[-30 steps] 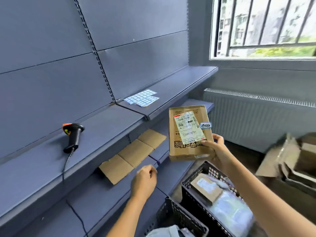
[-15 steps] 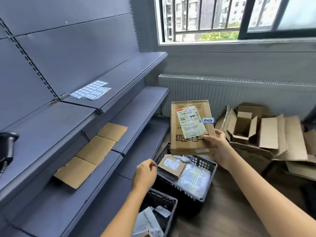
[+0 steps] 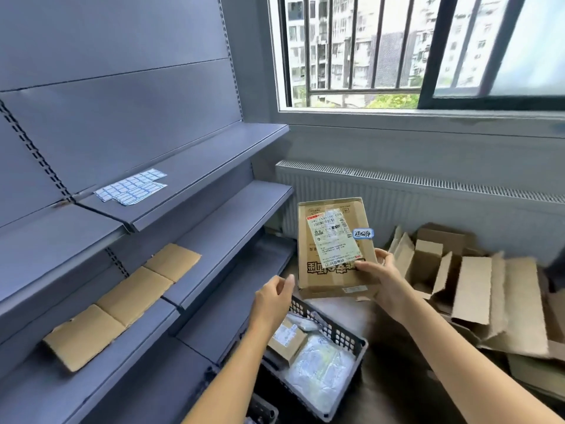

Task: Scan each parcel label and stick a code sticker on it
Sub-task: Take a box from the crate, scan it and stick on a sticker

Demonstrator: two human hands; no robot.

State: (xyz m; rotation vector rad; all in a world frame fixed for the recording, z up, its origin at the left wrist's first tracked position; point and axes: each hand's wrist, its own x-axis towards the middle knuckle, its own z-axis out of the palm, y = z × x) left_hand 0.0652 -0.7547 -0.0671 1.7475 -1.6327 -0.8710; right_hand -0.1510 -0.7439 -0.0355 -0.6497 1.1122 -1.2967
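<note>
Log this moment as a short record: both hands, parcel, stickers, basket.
right hand: grips the parcel at its lower right corner, thumb on the front
left hand: holds nothing, fingers relaxed, near the parcel's lower left corner
label: white, faces the camera
sticker: small, blue, at the parcel's right edge
sticker sheets: lie on the upper shelf
basket: black, below the hands, holds a small box and a plastic bag

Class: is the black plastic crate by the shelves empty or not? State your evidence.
Not empty. The black perforated plastic crate holds a small labelled brown cardboard box and a white plastic mailer bag.
</note>
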